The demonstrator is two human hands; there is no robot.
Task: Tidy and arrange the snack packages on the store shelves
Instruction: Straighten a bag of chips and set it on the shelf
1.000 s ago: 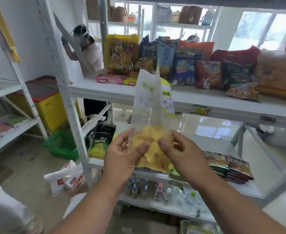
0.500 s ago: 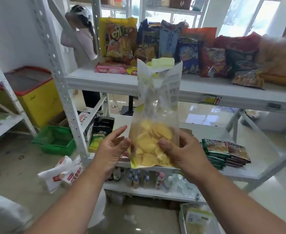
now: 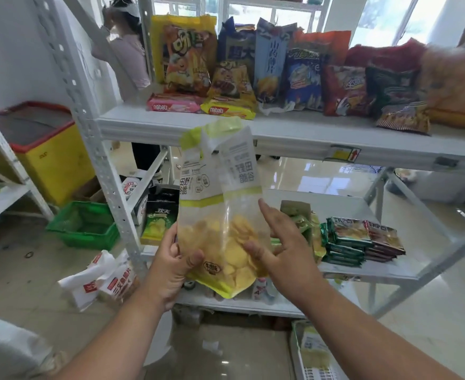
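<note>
Both hands meet at the clear chip bag (image 3: 220,215), held upright before the shelves: our left hand (image 3: 171,259) grips its lower edge, our right hand (image 3: 280,242) lies spread against its side. Next, probably: stand it on the upper shelf (image 3: 294,133).

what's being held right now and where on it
The left hand grips the clear chip bag at its lower left edge, thumb on the front. The right hand is open against the bag's lower right side, not gripping it.

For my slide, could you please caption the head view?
Left hand grips a clear chip bag below the snack shelf; right hand open beside it.
</note>
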